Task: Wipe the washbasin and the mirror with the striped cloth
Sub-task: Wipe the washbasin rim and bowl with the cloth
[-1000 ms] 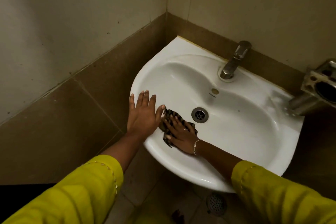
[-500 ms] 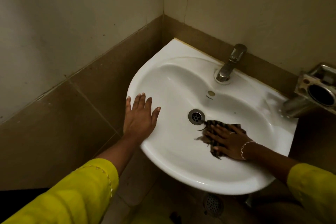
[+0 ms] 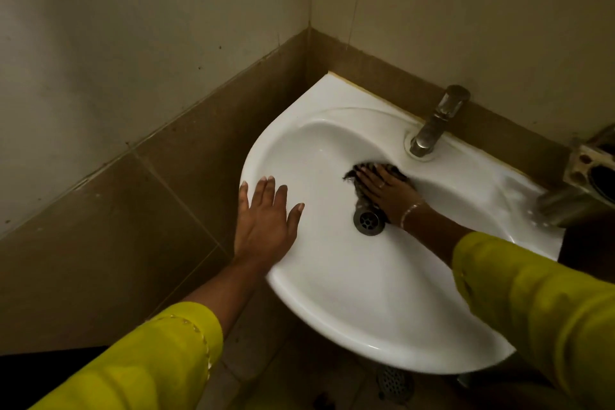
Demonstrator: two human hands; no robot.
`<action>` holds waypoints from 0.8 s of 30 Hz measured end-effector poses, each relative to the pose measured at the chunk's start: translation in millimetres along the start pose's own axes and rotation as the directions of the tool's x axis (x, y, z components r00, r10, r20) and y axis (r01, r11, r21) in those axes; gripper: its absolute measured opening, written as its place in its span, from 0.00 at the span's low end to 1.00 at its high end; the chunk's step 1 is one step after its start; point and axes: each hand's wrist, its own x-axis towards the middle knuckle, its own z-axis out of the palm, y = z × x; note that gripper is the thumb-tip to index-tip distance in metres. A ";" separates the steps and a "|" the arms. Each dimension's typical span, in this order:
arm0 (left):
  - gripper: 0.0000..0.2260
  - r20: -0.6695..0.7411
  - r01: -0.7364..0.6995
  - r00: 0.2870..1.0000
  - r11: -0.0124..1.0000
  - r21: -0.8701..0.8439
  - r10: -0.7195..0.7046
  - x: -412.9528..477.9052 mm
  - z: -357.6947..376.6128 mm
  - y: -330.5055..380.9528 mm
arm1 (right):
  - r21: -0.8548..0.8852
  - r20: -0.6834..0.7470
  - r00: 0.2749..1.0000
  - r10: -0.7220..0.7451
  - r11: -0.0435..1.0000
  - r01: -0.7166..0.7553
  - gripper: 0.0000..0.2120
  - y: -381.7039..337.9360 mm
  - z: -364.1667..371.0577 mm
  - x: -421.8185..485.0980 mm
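A white corner washbasin [image 3: 349, 293] is fixed to the tiled wall. My right hand [image 3: 387, 193] presses the dark striped cloth [image 3: 361, 171] flat against the back slope of the bowl, just above the drain [image 3: 368, 222] and below the tap [image 3: 436, 121]. Most of the cloth is hidden under the palm. My left hand [image 3: 266, 220] lies flat with fingers spread on the basin's left rim. No mirror is in view.
A metal holder [image 3: 592, 173] juts from the wall at the right edge, above the basin's right shelf. Brown tiles run along both walls behind the basin. A round floor drain [image 3: 394, 381] shows below the bowl.
My right hand has swept the cloth from the bowl's left front, across to the right of the drain, then up to the back slope under the tap. The left hand stayed on the rim.
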 end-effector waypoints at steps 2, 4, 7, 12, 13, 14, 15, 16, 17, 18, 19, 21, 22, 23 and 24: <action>0.27 0.007 0.002 1.000 1.000 -0.006 -0.002 0.4 -0.9 0.1 | -0.042 -0.007 0.999 -0.036 0.998 0.036 0.30 2.8 -14.9 19.5; 0.26 0.027 0.000 1.000 1.000 0.004 0.000 0.5 -1.5 0.4 | -0.090 0.032 0.998 -0.053 0.994 0.056 0.30 12.9 -24.7 25.0; 0.25 0.032 0.005 0.999 1.000 0.000 -0.005 -0.2 -2.6 -0.6 | -0.175 -0.022 1.000 -0.014 0.985 0.010 0.33 15.6 -15.8 14.8; 0.26 0.023 0.001 1.000 1.000 -0.014 -0.001 -0.3 -2.5 -1.0 | -0.220 -0.038 0.999 -0.035 0.975 0.026 0.34 6.9 15.3 -14.0; 0.26 0.021 0.001 1.000 1.000 -0.017 -0.001 -0.3 -2.2 -1.0 | -0.182 -0.028 0.999 -0.045 0.983 0.039 0.33 6.5 19.7 -21.2; 0.27 0.020 0.003 1.000 1.000 -0.018 -0.003 -0.5 -1.7 -1.6 | -0.132 -0.009 0.999 -0.045 0.990 0.043 0.32 6.6 20.8 -28.1; 0.27 0.020 0.004 1.000 1.000 -0.017 -0.004 -0.5 -1.3 -1.6 | -0.059 0.006 0.999 -0.049 0.997 0.049 0.31 4.7 23.1 -35.5; 0.27 0.020 0.003 1.000 1.000 -0.013 -0.003 -0.5 -1.0 -1.5 | 0.036 -0.001 0.998 -0.059 0.998 0.059 0.30 0.7 26.5 -43.0; 0.27 0.021 0.001 1.000 1.000 -0.007 -0.001 -0.5 -0.8 -1.6 | 0.143 -0.021 0.998 -0.053 0.988 0.056 0.29 -5.1 31.9 -49.6; 0.26 0.023 0.000 1.000 1.000 -0.004 0.000 -0.3 -0.7 -1.4 | 0.229 -0.034 0.999 -0.024 0.973 0.031 0.28 -10.8 35.6 -56.3; 0.26 0.024 0.001 1.000 1.000 -0.004 -0.001 -0.3 -0.7 -1.4 | 0.308 -0.044 0.999 0.017 0.952 -0.002 0.26 -18.4 36.7 -61.6; 0.26 0.027 -0.001 1.000 1.000 -0.006 0.001 -0.6 -0.9 -1.1 | 0.444 0.028 0.996 0.087 0.891 -0.090 0.22 -33.9 37.0 -72.8; 0.27 0.028 -0.002 1.000 1.000 -0.005 0.002 -0.4 -1.2 -0.8 | 0.512 0.095 0.991 0.093 0.850 -0.129 0.22 -41.2 35.5 -77.0; 0.27 0.031 -0.002 1.000 1.000 -0.003 0.002 -0.2 -1.4 -0.3 | 0.563 0.133 0.986 0.101 0.811 -0.159 0.23 -50.4 35.9 -79.9; 0.27 0.033 -0.001 0.999 1.000 0.001 0.001 -0.4 -1.5 -0.2 | 0.628 0.175 0.981 0.080 0.759 -0.174 0.24 -57.9 32.5 -82.5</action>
